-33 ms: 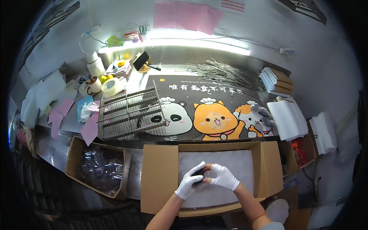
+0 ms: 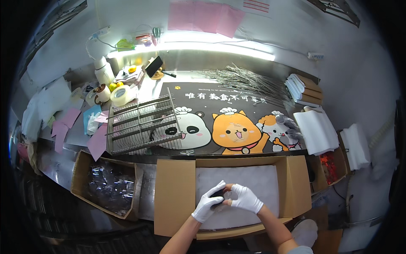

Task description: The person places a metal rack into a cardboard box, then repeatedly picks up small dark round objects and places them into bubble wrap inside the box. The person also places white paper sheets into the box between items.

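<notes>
Over an open cardboard box (image 2: 175, 197), my left hand (image 2: 207, 204) in a white glove is closed around a small dark object (image 2: 218, 195). Its exact kind is hidden by my fingers. From the other side, my right hand (image 2: 246, 199) wears a white glove with thumb and index fingertip bare. Those fingertips meet the dark object's side, and what looks like clear film (image 2: 231, 196) shows between the hands. Beneath them a white sheet (image 2: 264, 182) covers the box's contents.
A metal wire rack (image 2: 141, 125) stands on the cartoon mat (image 2: 198, 146). Left of my box, a carton (image 2: 78, 180) holds shiny clear packets; at right another (image 2: 343, 171) holds red pieces. Thin metal rods (image 2: 249, 80), white cloths (image 2: 317, 131) and a tape roll (image 2: 119, 96) lie behind.
</notes>
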